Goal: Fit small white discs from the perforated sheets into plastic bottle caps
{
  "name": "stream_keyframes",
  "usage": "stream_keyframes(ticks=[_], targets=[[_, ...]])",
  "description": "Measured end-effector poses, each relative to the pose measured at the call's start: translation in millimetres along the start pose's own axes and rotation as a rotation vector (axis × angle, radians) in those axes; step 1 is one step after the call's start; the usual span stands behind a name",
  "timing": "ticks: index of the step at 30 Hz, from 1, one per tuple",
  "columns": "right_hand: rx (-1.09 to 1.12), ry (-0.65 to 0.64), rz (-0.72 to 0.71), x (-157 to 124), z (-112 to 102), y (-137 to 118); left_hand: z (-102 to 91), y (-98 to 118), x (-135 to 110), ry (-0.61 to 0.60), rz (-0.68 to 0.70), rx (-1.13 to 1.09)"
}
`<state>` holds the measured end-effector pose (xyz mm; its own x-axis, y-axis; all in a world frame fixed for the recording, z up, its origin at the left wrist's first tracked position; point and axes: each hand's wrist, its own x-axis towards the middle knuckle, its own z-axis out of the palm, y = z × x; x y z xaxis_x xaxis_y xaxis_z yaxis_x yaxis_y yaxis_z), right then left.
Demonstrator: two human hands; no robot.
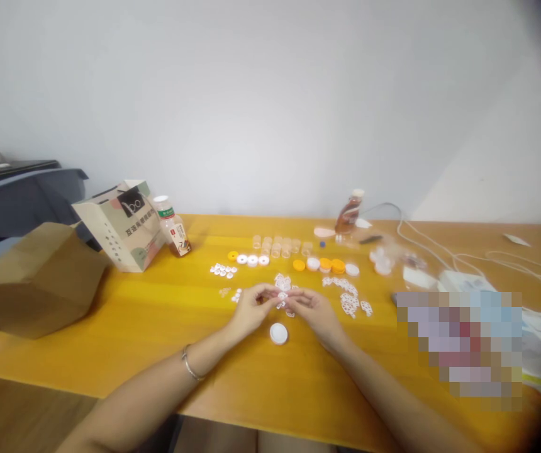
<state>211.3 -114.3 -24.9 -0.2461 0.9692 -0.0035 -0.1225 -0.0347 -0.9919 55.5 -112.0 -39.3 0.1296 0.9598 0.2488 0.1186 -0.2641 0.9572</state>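
Note:
Both hands meet above the middle of the table. My left hand [255,304] and my right hand [312,312] pinch a small white openwork plastic piece [282,296] between their fingertips. Just beyond the fingers lies a pile of similar white pieces [282,280], partly hidden by the hands. A round white lid [278,333] rests on the table nearer to me, below the hands. More white openwork pieces [348,302] are spread to the right of my right hand. Small white round parts [224,271] sit in rows to the left.
Behind the hands stand several clear cups [277,245], with yellow lids [299,265] and white lids [252,260] in front. At left are a paper bag [129,233], a brown bag [39,277] and a drink bottle [172,226]. Another bottle [350,214] and white cables [433,245] are at right.

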Motion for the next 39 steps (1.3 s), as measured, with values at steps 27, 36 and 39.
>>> stream_keyframes(ticks=[27,36,39], targets=[[-0.246,-0.080,-0.286,-5.3,3.5,9.5,-11.1,12.8,2.1,-0.195,-0.012,0.083],[-0.302,-0.099,-0.269,-5.8,4.0,5.4,-15.9,21.8,1.0,-0.246,-0.054,0.099],[-0.276,-0.101,-0.250,-6.6,4.9,5.1,-13.9,18.8,1.2,-0.222,-0.052,0.093]])
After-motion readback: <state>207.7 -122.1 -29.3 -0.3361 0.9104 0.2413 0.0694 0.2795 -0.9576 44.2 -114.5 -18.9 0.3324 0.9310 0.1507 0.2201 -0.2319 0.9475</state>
